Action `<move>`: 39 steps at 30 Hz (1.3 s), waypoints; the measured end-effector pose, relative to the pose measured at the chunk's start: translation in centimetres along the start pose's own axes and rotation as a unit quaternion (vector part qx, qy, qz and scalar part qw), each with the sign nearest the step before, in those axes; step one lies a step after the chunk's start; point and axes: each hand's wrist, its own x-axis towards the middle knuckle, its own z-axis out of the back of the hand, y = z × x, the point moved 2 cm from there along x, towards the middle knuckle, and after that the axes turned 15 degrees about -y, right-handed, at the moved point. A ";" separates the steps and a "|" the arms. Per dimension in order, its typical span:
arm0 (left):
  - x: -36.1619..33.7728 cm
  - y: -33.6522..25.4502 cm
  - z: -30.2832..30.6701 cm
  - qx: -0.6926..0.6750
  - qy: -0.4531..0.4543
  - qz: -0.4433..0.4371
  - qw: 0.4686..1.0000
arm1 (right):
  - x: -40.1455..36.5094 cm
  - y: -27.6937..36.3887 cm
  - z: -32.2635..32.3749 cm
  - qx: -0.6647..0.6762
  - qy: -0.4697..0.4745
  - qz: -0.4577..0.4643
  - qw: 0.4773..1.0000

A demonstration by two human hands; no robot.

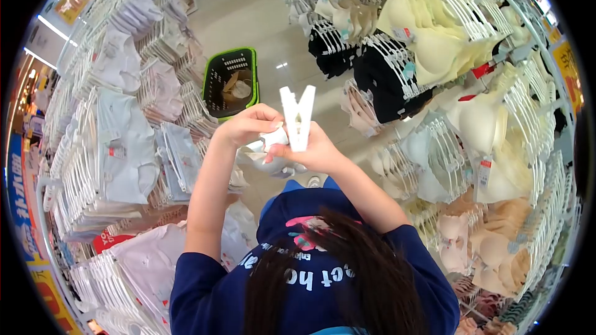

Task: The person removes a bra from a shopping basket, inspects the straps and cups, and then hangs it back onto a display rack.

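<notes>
Both of my hands meet in front of my chest. Between the fingers of my left hand (251, 125) is pinched the edge of a pale grey-white garment (273, 138), part of which hangs below the hands. My right hand (315, 149) is closed around the same garment and a white plastic hanger clip (298, 119), whose two arms point up in a V. Where the clip meets the cloth is partly hidden by the fingers.
A black basket with a green rim (256, 68) stands on the tiled floor (267, 25) ahead, a brown and white item inside. Racks of pale garments (127, 142) line the left; racks with yellow (434, 49), black (379, 80) and beige bras line the right.
</notes>
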 end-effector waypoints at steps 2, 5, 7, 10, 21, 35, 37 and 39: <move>0.1 1.1 1.1 -0.049 -0.029 -0.029 0.998 | 0.3 -0.7 0.1 -0.013 0.008 -0.040 0.999; -0.8 0.4 1.3 0.027 -0.046 -0.030 0.998 | 0.4 -1.2 0.1 -0.019 0.013 -0.087 0.996; -0.6 0.3 1.4 0.041 0.001 0.009 0.999 | 0.2 -0.9 0.0 -0.003 0.003 -0.094 0.996; -1.2 -1.3 0.8 0.143 -0.014 0.039 0.989 | 0.0 -1.1 0.4 0.019 -0.022 -0.093 0.995; 1.5 -3.5 -1.2 0.301 0.030 0.076 0.950 | -0.9 0.7 1.8 -0.038 -0.045 -0.037 0.998; -2.5 5.1 -4.8 0.175 -0.372 -0.308 0.858 | 0.1 0.8 2.4 -0.030 -0.189 -0.013 0.982; -2.9 4.9 -5.3 0.278 -0.368 -0.345 0.818 | 0.2 1.2 2.0 -0.054 -0.191 0.000 0.980; -2.9 4.8 -5.2 0.313 -0.405 -0.320 0.797 | 0.1 2.5 1.1 -0.057 -0.201 -0.003 0.978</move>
